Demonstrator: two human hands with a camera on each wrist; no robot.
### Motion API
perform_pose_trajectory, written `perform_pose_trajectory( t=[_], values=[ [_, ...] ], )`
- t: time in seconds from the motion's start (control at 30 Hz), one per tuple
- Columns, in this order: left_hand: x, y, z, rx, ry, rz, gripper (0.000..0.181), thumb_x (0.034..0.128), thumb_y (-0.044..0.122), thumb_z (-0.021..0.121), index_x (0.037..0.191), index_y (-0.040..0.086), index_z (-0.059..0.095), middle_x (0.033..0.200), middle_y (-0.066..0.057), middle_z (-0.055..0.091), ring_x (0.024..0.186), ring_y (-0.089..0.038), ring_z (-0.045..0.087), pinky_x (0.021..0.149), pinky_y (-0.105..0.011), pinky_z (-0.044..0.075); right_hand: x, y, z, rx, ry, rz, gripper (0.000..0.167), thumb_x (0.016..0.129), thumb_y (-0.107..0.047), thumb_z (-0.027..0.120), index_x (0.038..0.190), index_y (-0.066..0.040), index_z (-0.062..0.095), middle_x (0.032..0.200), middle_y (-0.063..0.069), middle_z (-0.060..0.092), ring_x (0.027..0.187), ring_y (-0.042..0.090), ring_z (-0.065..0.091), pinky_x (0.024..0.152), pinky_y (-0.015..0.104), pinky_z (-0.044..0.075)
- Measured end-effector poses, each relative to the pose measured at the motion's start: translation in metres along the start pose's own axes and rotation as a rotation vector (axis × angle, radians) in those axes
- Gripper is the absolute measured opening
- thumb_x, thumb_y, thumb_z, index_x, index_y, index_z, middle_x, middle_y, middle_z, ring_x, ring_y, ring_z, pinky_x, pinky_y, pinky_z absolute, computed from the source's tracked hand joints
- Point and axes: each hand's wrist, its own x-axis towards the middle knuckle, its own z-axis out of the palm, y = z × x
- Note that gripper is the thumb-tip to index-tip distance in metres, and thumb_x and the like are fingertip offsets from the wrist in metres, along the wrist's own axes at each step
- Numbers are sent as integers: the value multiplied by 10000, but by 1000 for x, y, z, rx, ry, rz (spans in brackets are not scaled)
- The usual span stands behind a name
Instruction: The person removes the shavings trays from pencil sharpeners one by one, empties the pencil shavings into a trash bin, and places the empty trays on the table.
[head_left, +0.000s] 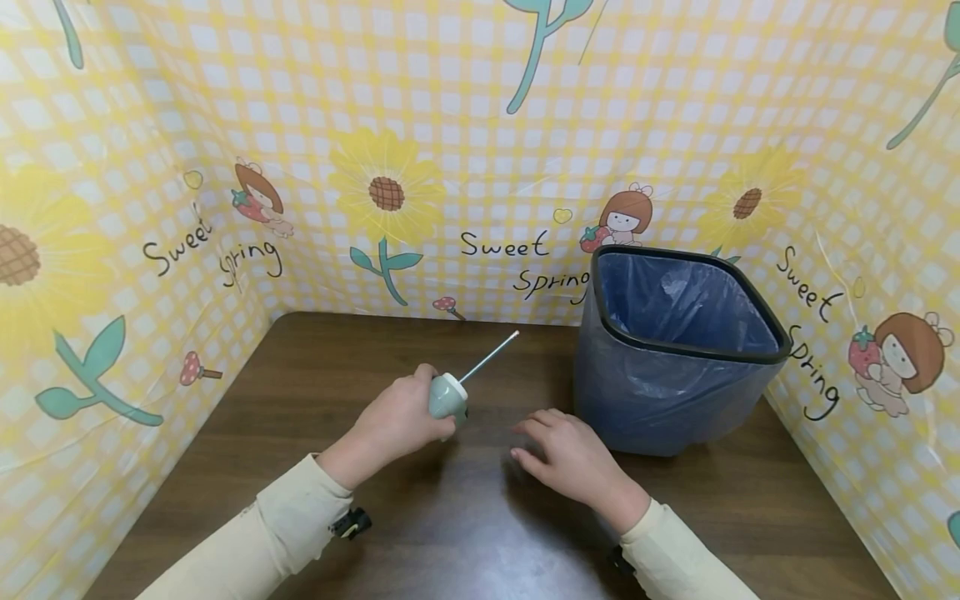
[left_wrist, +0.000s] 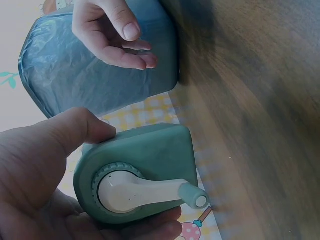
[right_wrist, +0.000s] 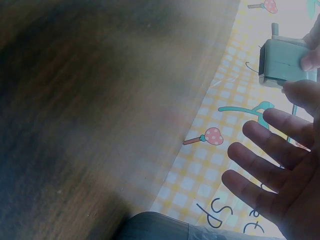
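Note:
A green hand-crank pencil sharpener [head_left: 446,398] is gripped in my left hand [head_left: 393,425], held over the table. Its white crank with a green knob [left_wrist: 194,196] faces the left wrist camera. Out of the sharpener a thin light-blue pencil [head_left: 489,357] sticks up and to the right; its inner end is hidden. My right hand [head_left: 573,458] hovers apart from the sharpener, beside the bin, holding nothing. In the right wrist view its fingers [right_wrist: 260,165] are spread and loosely extended.
A blue bin [head_left: 678,400] with a black rim and a clear plastic liner stands on the right of the brown wooden table [head_left: 300,375]. Yellow checked sheeting [head_left: 480,150] with printed flowers encloses the table at the back and both sides.

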Motion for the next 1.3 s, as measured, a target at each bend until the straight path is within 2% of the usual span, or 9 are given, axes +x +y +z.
perform_pose_trajectory(
  t=[0.47, 0.8, 1.03, 1.3],
  values=[
    [-6, 7, -7, -19, -39, 20, 721, 786, 316, 821, 1368, 48, 491, 1035, -88, 678, 826, -197, 648, 651, -344, 546, -1, -2, 3, -3, 10, -5, 300, 929, -375, 750, 1148, -172, 737, 1095, -43, 710, 990, 134, 671, 848, 363, 560],
    [-9, 9, -10, -28, -55, 61, 702, 781, 292, 832, 1357, 57, 506, 1087, -84, 679, 882, -196, 654, 706, -370, 563, 0, -2, 4, 5, 5, 2, 313, 932, -372, 748, 1168, -166, 732, 1116, -45, 707, 1008, 134, 670, 868, 362, 559],
    [-9, 9, -11, -22, -60, 98, 676, 781, 285, 828, 1340, 56, 525, 1076, -68, 675, 854, -171, 642, 691, -335, 548, -1, -2, 4, 8, 11, 7, 350, 931, -388, 747, 1191, -155, 725, 1142, -28, 698, 1034, 148, 661, 881, 377, 555],
    [-10, 10, -13, -30, -75, 113, 694, 780, 249, 832, 1359, 44, 509, 1086, -78, 669, 850, -171, 632, 690, -326, 542, 0, -2, 3, -1, -21, 38, 386, 950, -431, 717, 1247, -185, 701, 1211, -33, 680, 1115, 150, 642, 941, 382, 538]
  ],
)
